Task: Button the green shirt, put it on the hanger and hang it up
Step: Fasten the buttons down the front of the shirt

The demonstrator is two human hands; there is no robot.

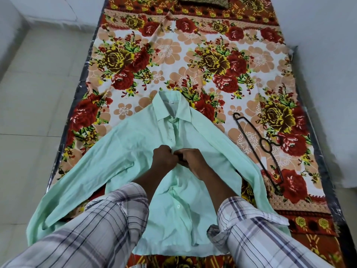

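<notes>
Left hand [162, 156] and right hand [193, 159] meet knuckle to knuckle, both pinching the green shirt [135, 144] at its placket. The hanger [258, 147] lies on the bed [173, 55], well right of the right hand.

You are in a bedroom of a home. A single bed [321, 151] fills the middle of the frame, spread with a floral sheet [193, 53] of red and yellow roses. A dark patterned pillow [202, 0] lies at its top edge. Pale floor tiles [38, 97] run down the left side. Plain white walls [328, 26] stand at the upper left and right.
</notes>
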